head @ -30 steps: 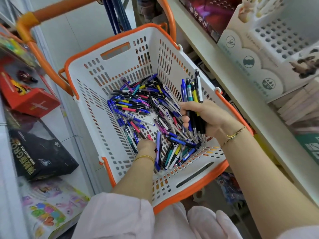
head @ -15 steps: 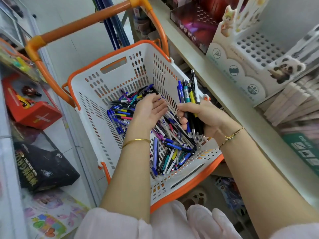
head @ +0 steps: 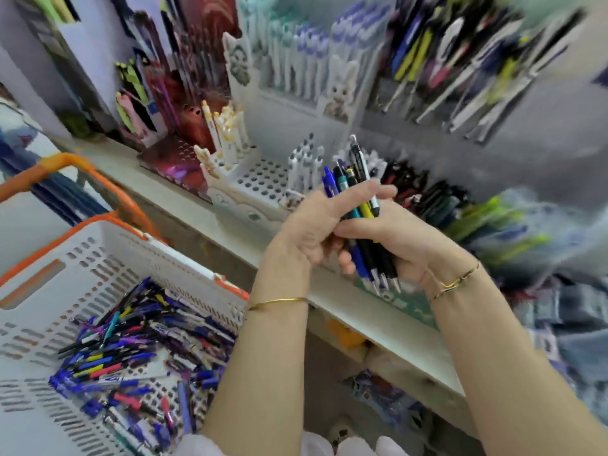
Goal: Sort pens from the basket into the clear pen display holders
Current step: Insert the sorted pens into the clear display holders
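Both hands are raised in front of the shelf. My right hand grips a bundle of pens, blue, teal, yellow and black, tips pointing down. My left hand is closed around the same bundle from the left, thumb across the pens. The white basket with orange rim sits at lower left, holding a heap of loose pens. A white perforated pen holder with cartoon animals stands on the shelf behind the hands. The picture is motion-blurred.
The shelf edge runs diagonally under my hands. Racks of pens fill the upper right, and dark pens lie to the right of the holder. The orange basket handle rises at left. Packaged goods sit below the shelf.
My view swung up from the basket to the shelf. My left hand left the basket and joined the right hand on the pen bundle, which rose toward the holder.
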`<state>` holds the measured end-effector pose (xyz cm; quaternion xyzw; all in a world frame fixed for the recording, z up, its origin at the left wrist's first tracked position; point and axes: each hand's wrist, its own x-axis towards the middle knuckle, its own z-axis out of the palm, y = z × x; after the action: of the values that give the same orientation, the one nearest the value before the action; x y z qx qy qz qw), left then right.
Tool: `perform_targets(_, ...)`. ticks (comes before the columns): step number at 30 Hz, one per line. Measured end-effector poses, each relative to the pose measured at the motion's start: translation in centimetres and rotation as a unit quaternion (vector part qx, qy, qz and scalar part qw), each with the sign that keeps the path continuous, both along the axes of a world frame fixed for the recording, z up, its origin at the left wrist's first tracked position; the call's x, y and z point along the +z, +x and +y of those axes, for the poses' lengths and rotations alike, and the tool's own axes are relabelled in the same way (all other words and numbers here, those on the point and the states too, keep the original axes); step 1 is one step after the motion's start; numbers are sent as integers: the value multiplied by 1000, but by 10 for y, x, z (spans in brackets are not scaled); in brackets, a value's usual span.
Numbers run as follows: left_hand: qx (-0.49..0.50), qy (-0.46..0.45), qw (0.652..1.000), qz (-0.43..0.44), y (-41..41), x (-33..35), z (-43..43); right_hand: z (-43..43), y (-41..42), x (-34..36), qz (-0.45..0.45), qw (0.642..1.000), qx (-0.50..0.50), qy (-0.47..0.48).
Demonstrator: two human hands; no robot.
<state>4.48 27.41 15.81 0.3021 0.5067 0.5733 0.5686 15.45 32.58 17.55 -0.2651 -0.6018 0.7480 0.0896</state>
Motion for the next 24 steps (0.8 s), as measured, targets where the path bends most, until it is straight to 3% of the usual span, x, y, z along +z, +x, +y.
perform_targets(6,28,83,995,53,52,41,61,49,52,29,20,997,-57,43)
perform_targets(13,37,137,985,102,57,85,99,67,64,50,77,986,-130,65)
perform_targets(18,-91,136,984,63,55,95,111,76,61,62,138,971,-186,54)
perform_targets(24,-109,113,986,55,67,104,127,89,74,79,84,974,-189,97)
